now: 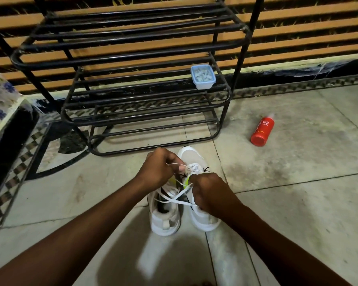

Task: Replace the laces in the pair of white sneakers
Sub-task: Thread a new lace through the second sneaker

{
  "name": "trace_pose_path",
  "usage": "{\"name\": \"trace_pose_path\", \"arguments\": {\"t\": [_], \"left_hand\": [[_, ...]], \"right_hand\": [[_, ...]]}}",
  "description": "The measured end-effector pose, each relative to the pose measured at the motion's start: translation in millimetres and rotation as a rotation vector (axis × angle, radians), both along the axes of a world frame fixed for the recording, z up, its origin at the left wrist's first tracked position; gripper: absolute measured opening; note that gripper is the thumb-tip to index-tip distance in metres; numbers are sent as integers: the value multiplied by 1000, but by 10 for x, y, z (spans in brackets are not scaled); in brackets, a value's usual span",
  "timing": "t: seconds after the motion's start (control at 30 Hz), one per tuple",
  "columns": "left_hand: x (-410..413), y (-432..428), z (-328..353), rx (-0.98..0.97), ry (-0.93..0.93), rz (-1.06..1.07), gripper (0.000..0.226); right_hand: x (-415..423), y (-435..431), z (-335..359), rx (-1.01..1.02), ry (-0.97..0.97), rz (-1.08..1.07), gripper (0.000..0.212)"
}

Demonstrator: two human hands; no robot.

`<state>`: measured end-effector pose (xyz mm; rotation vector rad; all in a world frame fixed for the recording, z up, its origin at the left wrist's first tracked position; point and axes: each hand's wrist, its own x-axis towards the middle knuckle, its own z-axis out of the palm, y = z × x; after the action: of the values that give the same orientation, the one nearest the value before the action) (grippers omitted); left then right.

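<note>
Landmark: black metal rack (145, 93), tubular, several open tiers, standing on the floor.
- Wall (298, 36), behind the rack: horizontal orange and dark stripes, cobwebs low down to the right.
- Floor (298, 182): pale, stained tiles. A checkered border strip (298, 85) runs along the wall base behind the rack, and a dark curved inlay (56, 162) lies to its front left.
- Small pale-blue lidded container (203, 77): on a middle tier, at the right end.
- Red bottle (262, 129), marked "FOAM BODY WASH": lying on the tiles to the right.
- Floral-covered furniture (0, 100): left of the rack, partly cut off.
- Light: dim.
</note>
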<state>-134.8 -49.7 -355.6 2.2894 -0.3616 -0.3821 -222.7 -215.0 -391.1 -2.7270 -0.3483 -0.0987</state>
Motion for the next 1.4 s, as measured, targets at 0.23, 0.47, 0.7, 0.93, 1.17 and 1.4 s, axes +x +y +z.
{"name": "trace_pose_path", "arguments": {"t": [0.23,0.47,0.7,0.93,1.17,1.4], "left_hand": [[-132,-41,-47,-79,-17,19,17],[-205,-191,-2,-308,138,155,16],[-188,-381,73,-579,483,293,22],[-205,-475,15,-668,600,109,7],[-264,-452,20,-579,329,94,7],[-281,-395,-30,-491,142,55,11]], "right_hand": [[-3,-33,34,571,172,-298,33],[1,-156,234,840,111,-450,14],[2,-375,476,935,84,-407,23],[116,-512,578,468,-174,-282,13],[249,-652,466,383,-128,-149,17],[264,-604,270,586,60,-178,13]]}}
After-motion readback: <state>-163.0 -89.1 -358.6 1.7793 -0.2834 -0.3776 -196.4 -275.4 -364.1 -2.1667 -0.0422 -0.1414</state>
